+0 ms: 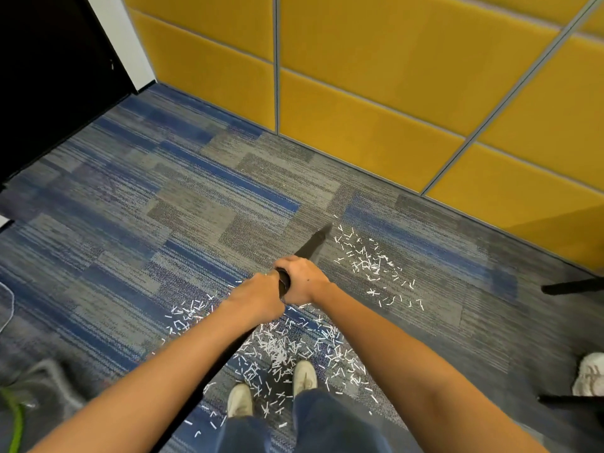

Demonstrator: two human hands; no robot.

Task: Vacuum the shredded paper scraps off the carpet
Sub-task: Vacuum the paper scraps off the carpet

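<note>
My left hand (258, 299) and right hand (302, 282) both gripped the vacuum wand (312, 246). My shoes (304, 377) risked treading paper scraps (284, 348) into the carpet (163, 207).

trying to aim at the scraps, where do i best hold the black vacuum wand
Grip the round tube behind the tapered nozzle, from above, as now: right hand forward, left hand behind. It slants down to the carpet, so an overhand wrap steers it; the nozzle narrows too much to wrap.
</note>
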